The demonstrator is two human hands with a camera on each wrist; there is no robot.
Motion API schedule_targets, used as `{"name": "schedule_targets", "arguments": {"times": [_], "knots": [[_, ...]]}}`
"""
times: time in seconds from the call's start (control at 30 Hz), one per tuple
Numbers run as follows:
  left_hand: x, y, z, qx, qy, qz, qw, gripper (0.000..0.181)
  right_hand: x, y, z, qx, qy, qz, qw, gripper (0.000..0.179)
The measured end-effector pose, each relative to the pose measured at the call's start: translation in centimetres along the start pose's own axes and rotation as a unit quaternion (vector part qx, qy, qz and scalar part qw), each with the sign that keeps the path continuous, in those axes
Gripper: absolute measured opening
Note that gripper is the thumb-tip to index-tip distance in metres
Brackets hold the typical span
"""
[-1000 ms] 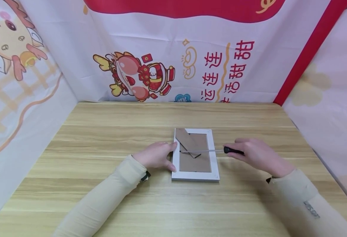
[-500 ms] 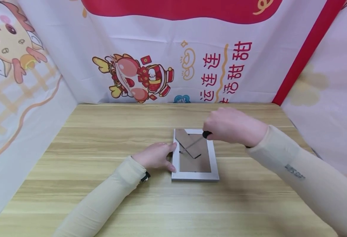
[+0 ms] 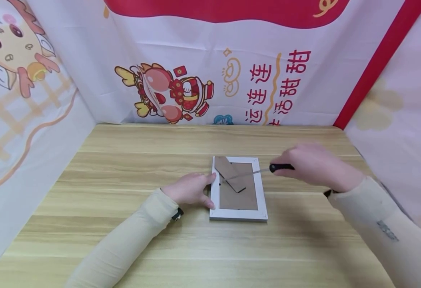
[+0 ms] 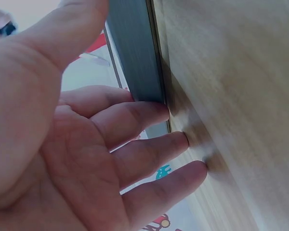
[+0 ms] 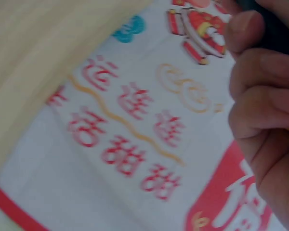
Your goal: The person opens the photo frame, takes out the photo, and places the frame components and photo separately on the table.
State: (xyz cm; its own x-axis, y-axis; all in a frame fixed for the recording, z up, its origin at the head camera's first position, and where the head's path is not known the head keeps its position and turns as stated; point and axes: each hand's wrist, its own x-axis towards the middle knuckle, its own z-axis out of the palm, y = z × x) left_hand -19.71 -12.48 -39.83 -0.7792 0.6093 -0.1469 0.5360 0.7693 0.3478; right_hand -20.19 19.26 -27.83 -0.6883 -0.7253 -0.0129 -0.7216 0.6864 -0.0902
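A white picture frame lies on the table with its brown backing board facing up. A brown strip, the stand leg, crosses the board at a slant and ends in a bent dark wire. My left hand rests against the frame's left edge, its fingers fairly straight and touching the frame side and tabletop. My right hand grips the black handle of a screwdriver. Its blurred shaft slants down left over the board, the tip near a small dark tab at the left inner edge.
The wood-grain table extends around the frame on all sides. A printed white cloth with red lettering and cartoon figures hangs behind the table, and more printed cloth stands at both sides.
My right hand swings with the screwdriver up and left over the frame, then back right and lower. The shaft tip stays near the left inner edge. My left hand and the frame keep their place.
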Motion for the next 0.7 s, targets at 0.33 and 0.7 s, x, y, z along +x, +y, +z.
{"name": "schedule_targets", "arguments": {"times": [0.33, 0.7], "knots": [[0.0, -0.1, -0.1, -0.004, 0.002, 0.001, 1.0, 0.102, -3.1, 3.0, 6.8, 0.053, 0.116, -0.037, 0.9911, 0.031], [0.1, -0.1, -0.1, -0.002, -0.006, -0.001, 1.0, 0.103, -2.8, 2.6, 7.8, 0.071, 0.117, -0.032, 0.99, 0.029]]}}
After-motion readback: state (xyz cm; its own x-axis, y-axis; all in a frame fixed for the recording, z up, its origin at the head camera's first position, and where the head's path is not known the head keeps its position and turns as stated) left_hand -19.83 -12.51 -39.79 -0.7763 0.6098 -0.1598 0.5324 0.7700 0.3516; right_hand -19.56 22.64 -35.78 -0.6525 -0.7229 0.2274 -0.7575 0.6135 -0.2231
